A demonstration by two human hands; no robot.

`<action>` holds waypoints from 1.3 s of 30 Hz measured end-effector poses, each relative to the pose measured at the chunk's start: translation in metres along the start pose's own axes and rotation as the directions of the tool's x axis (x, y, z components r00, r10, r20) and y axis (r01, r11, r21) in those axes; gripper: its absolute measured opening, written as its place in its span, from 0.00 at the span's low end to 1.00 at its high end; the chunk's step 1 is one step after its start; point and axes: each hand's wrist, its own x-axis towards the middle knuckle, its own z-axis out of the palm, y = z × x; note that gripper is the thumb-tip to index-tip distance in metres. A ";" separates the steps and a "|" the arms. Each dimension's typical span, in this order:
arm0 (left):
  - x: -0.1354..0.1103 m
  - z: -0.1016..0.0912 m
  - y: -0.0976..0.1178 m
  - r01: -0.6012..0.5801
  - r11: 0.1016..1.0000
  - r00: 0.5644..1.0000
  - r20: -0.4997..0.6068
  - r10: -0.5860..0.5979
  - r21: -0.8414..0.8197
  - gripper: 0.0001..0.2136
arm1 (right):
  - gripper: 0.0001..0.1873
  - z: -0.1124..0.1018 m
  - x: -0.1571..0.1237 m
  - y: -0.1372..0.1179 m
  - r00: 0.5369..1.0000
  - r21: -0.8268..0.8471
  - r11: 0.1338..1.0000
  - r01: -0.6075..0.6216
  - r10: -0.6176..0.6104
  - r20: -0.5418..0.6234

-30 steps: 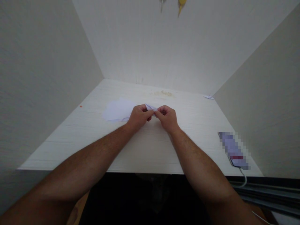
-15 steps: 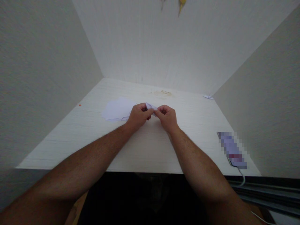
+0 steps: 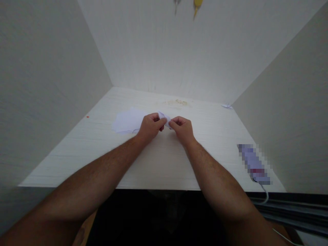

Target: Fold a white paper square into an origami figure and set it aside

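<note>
Folded paper [image 3: 167, 119] is over the middle of the surface [image 3: 159, 164], left hand [image 3: 151, 126] and right hand [image 3: 183, 128] each pinching it in a narrow grip; folds are made, completion unclear; flat sheets [image 3: 128, 121] lie left.

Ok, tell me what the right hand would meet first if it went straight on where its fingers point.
The right hand would meet the folded paper it pinches, then probably the left hand; depth is unclear.
</note>
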 end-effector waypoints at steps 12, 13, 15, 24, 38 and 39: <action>0.002 -0.002 -0.005 0.001 0.999 0.999 0.051 -0.003 0.038 0.07 | 0.10 0.001 -0.002 -0.005 0.999 -0.035 0.999 0.035 -0.035 -0.007; 0.002 -0.002 -0.005 0.000 0.999 0.999 0.054 -0.003 0.043 0.07 | 0.11 0.001 -0.002 -0.005 0.999 -0.036 0.999 0.034 -0.034 -0.007; 0.002 -0.002 -0.005 -0.006 0.999 0.998 0.056 0.004 0.038 0.07 | 0.11 0.002 -0.001 -0.006 1.000 -0.037 0.999 0.027 -0.027 -0.007; 0.002 -0.003 -0.008 0.005 1.000 0.999 0.048 -0.005 0.004 0.09 | 0.13 0.003 -0.003 -0.006 0.998 -0.061 0.996 0.063 -0.062 0.024; 0.003 -0.001 -0.011 0.046 0.995 0.999 -0.010 -0.047 -0.086 0.09 | 0.13 0.003 -0.005 -0.008 0.993 -0.106 0.988 0.110 -0.105 0.057; 0.003 -0.001 -0.012 0.051 0.993 0.999 -0.008 -0.052 -0.109 0.09 | 0.13 0.003 -0.005 -0.008 0.993 -0.104 0.988 0.111 -0.106 0.060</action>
